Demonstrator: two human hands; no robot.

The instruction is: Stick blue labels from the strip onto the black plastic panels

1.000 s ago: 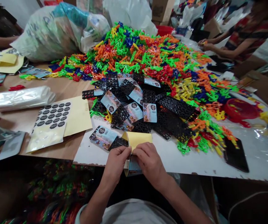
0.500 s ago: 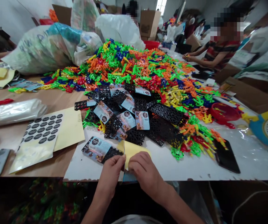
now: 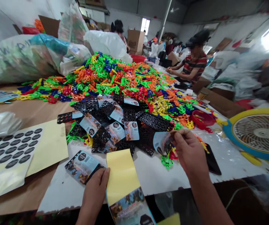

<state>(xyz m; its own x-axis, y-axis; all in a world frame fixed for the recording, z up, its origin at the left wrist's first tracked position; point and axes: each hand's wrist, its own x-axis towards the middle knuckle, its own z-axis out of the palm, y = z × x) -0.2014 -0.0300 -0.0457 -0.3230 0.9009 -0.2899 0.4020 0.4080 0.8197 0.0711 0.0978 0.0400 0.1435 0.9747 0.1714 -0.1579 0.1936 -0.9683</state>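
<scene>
My left hand point(image 3: 97, 185) pinches the left edge of a sticker strip point(image 3: 122, 178), whose bare yellow backing lies upward with a printed picture label at its near end. Just behind those fingers a black perforated plate point(image 3: 81, 167) carries a similar label. Raised to the right, my right hand point(image 3: 190, 153) grips a loose, curled sticker point(image 3: 162, 142) by its right edge, apart from the strip. Several black lattice plates point(image 3: 157, 121), some with labels on them, are heaped in front of both hands.
Behind the plates rises a big pile of colourful plastic figures point(image 3: 115, 75). Sheets of black octagonal stickers point(image 3: 14, 147) lie left. A red basket point(image 3: 202, 120), a dark phone-like slab point(image 3: 212, 161) and a yellow-blue fan point(image 3: 263, 134) stand right. A co-worker point(image 3: 192, 65) sits at the far right.
My right hand has moved up and right with a sticker now separate from the strip. My left hand has shifted left, and the strip now lies open. The camera view has turned right.
</scene>
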